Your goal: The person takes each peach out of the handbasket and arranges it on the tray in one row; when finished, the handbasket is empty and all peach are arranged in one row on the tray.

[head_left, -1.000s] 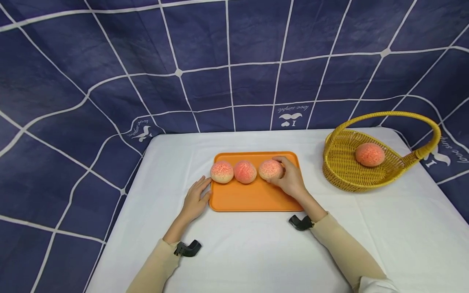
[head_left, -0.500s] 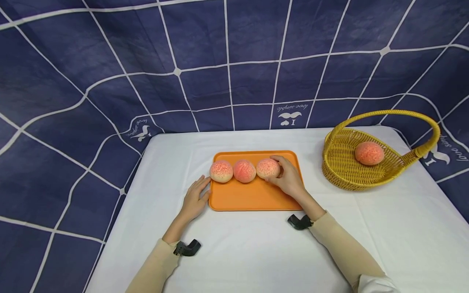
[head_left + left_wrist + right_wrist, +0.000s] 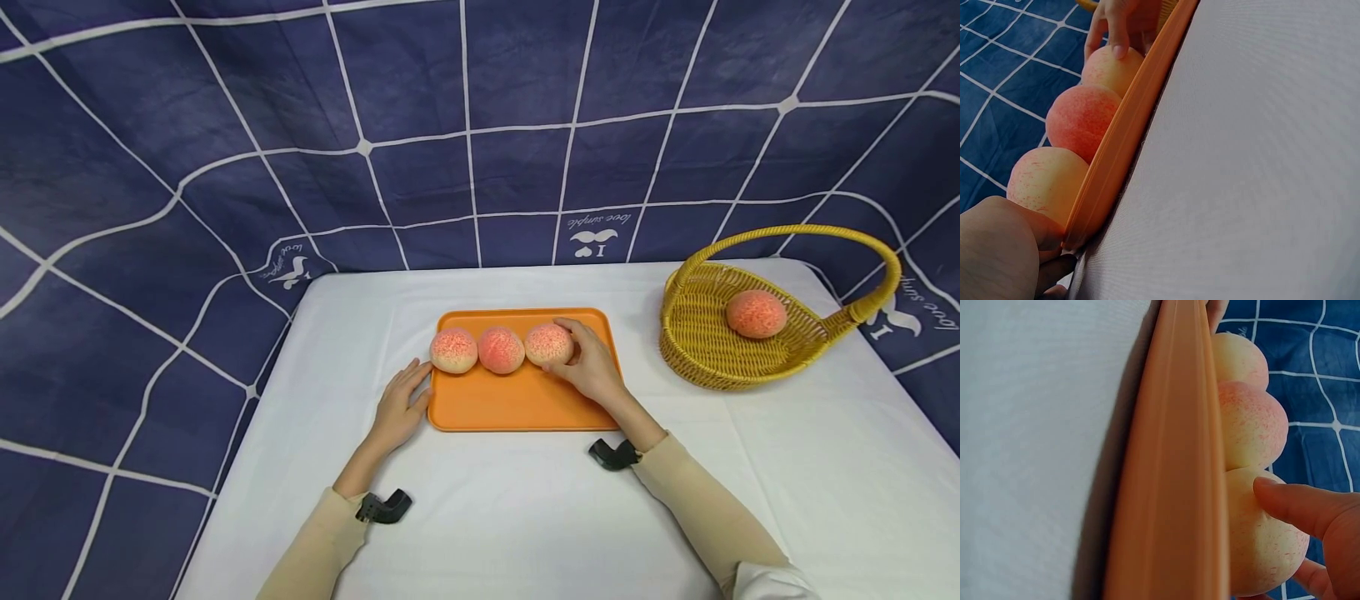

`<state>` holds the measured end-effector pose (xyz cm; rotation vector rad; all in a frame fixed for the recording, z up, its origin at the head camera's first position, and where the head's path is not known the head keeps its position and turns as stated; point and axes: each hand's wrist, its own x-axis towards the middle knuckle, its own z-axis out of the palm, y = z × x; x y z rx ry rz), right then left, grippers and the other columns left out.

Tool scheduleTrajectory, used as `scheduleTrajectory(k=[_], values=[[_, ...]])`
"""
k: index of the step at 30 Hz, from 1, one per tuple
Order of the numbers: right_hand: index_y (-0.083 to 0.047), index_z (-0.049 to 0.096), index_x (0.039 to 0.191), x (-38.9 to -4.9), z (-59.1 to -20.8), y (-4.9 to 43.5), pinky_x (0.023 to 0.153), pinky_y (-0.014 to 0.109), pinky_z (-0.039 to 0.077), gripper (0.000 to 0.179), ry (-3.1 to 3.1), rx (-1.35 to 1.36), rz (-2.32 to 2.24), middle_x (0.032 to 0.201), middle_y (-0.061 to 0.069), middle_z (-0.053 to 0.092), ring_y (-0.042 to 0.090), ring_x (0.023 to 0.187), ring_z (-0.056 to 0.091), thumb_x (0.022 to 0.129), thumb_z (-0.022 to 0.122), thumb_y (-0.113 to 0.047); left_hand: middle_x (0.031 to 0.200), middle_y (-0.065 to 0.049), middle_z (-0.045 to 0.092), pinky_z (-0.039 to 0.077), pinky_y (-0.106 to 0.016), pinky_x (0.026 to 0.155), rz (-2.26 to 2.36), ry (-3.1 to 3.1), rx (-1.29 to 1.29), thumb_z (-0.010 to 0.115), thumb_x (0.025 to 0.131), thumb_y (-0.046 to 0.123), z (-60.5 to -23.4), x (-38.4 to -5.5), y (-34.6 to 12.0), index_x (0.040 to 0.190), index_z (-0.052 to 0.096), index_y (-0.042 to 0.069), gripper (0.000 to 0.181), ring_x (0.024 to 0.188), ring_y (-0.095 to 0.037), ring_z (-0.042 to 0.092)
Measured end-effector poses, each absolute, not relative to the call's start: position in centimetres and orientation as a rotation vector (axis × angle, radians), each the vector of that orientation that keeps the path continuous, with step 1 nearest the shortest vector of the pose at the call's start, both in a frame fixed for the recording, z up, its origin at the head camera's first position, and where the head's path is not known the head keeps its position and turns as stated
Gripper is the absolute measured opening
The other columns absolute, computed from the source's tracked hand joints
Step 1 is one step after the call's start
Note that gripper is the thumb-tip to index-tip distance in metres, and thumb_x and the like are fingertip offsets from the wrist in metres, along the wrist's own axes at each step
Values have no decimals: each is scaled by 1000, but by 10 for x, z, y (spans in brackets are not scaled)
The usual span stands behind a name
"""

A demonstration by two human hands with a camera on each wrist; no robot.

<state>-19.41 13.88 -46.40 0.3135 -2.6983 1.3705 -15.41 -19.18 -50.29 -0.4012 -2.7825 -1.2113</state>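
Three peaches sit in a row along the far side of an orange tray [image 3: 517,404]: a left peach [image 3: 453,350], a redder middle peach [image 3: 501,350] and a right peach [image 3: 546,343]. My right hand [image 3: 597,367] grips the right peach from its right side, thumb in front and fingers behind. In the right wrist view the thumb [image 3: 1297,503] presses on that peach's pale skin. At the tray's left edge rests my left hand [image 3: 397,408], its fingers extended and touching the rim beside the left peach. Some left fingertips are hidden in the left wrist view.
A yellow wicker basket [image 3: 693,367] with a tall arched handle stands to the right of the tray, holding another peach [image 3: 756,314]. White cloth [image 3: 495,517] covers the table. Behind and to the left hangs a blue gridded cloth [image 3: 420,83].
My right hand has shifted the right peach slightly left, so the gap beside the middle peach has closed. The left hand has stayed at the tray's edge.
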Motion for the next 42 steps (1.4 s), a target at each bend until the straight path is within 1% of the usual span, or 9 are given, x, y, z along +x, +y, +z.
scheduleTrajectory(k=[13, 21, 27, 30, 31, 34, 37, 40, 42], values=[[-7, 49, 140, -193, -464, 139, 66, 23, 44, 77, -2714, 280, 1390, 129, 21, 54, 27, 90, 51, 73, 86, -11, 150, -17, 45, 16, -52, 123, -1210, -2800, -399, 55, 98, 12, -504, -155, -193, 143, 47, 1, 48, 146, -34, 31], [-6, 47, 142, -191, -464, 140, 78, 33, 42, 79, -2733, 278, 1372, 133, 21, 53, 29, 99, 49, 73, 86, -14, 149, -18, 46, 18, -53, 122, -1197, -2786, -412, 55, 97, 12, -505, -155, -193, 142, 48, 0, 47, 145, -36, 32], [-6, 47, 141, -192, -465, 139, 79, 33, 41, 80, -2724, 292, 1358, 133, 21, 54, 29, 100, 49, 73, 87, -15, 148, -19, 47, 19, -55, 121, -1184, -2772, -414, 55, 97, 11, -504, -154, -193, 142, 48, -1, 47, 144, -37, 34], [-6, 46, 142, -191, -465, 139, 78, 33, 44, 80, -2728, 292, 1375, 133, 21, 52, 30, 99, 51, 73, 86, -15, 149, -18, 46, 18, -53, 122, -1190, -2788, -404, 55, 97, 12, -504, -153, -193, 142, 48, 0, 47, 145, -36, 33], [-5, 45, 143, -191, -464, 140, 80, 34, 48, 81, -2728, 291, 1398, 134, 22, 50, 31, 102, 52, 74, 86, -14, 149, -18, 46, 18, -53, 122, -1193, -2797, -398, 55, 97, 12, -504, -153, -193, 143, 47, 0, 47, 145, -35, 32], [-5, 42, 145, -188, -454, 144, 90, 44, 54, 80, -2734, 281, 1439, 138, 25, 46, 38, 114, 54, 76, 83, -13, 149, -17, 46, 17, -52, 122, -1194, -2805, -398, 55, 98, 12, -504, -153, -193, 143, 47, 1, 48, 146, -35, 32], [-4, 42, 144, -182, -437, 152, 98, 55, 50, 76, -2723, 285, 1479, 141, 26, 43, 43, 126, 50, 79, 81, -12, 149, -17, 46, 18, -52, 122, -1194, -2792, -407, 55, 97, 12, -505, -153, -193, 143, 47, 0, 47, 145, -35, 32], [-4, 46, 142, -175, -418, 162, 99, 58, 49, 70, -2669, 305, 1498, 140, 24, 45, 43, 126, 50, 81, 80, -12, 149, -18, 47, 18, -54, 122, -1186, -2778, -417, 56, 97, 11, -505, -154, -193, 142, 48, 0, 47, 144, -36, 33], [-2, 48, 139, -168, -406, 170, 98, 55, 51, 66, -2614, 319, 1501, 139, 23, 48, 41, 124, 53, 81, 79, -11, 149, -18, 46, 18, -53, 122, -1185, -2784, -413, 55, 97, 12, -506, -154, -193, 142, 48, 0, 47, 145, -36, 33]])
